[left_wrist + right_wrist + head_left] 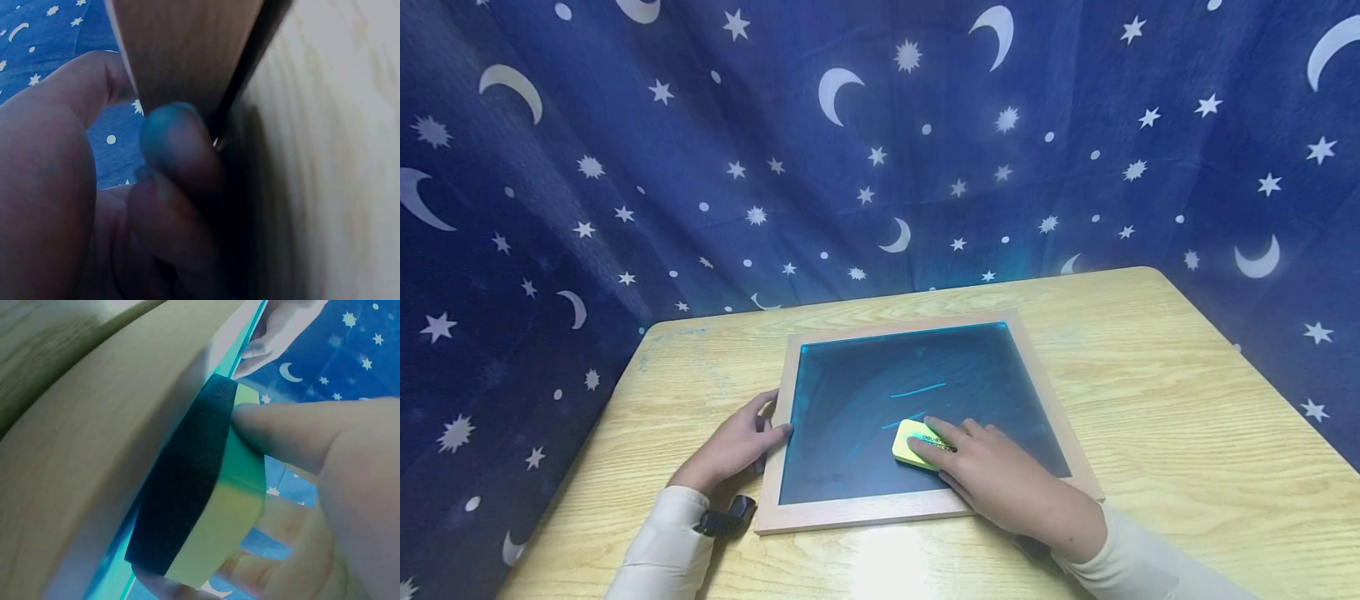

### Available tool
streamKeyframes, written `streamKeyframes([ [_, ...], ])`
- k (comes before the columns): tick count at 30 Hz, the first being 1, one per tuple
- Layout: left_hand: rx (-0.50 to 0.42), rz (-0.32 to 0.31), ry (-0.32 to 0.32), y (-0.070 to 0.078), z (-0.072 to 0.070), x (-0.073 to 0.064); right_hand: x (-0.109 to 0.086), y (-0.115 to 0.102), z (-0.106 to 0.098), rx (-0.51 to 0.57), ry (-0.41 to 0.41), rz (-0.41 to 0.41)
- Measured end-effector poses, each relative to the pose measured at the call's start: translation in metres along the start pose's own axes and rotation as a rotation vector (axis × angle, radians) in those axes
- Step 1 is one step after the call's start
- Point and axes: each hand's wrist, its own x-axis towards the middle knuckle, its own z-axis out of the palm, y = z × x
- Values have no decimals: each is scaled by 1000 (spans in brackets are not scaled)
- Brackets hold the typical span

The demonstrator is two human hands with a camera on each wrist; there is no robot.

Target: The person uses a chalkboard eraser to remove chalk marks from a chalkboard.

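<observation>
A wood-framed chalkboard (pixel 835 450) lies on the table, with a few blue chalk strokes (pixel 917 390) and smeared chalk on its dark face. My right hand (pixel 1000 475) grips a yellow board eraser (pixel 907 442), whose dark felt side (pixel 187 481) faces the board. In the right wrist view the thumb and fingers hold the eraser's yellow body from opposite sides. My left hand (pixel 737 442) holds the left side of the frame, thumb on top and fingers curled at the outer edge. Blue chalk dust colours one fingertip (pixel 172 125) in the left wrist view.
The light wooden table (pixel 1165 400) extends around the board, with faint blue smudges near its far left corner. A dark blue curtain (pixel 925 167) with moons and stars hangs behind and at both sides. A black strap (pixel 727 517) sits at the left wrist.
</observation>
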Motion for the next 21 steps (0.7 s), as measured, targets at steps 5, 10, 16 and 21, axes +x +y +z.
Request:
streamKeyframes([
  [5,-3,8,1,1,0,0,0,1,1,5,4,2],
  [10,5,0,3,2,0,0,0,3,2,-8,-3,-9],
  [16,2,-4,0,3,-1,0,0,4,0,-6,-20,-13],
  [21,5,-7,3,1,-1,0,0,5,0,-8,-29,-8],
])
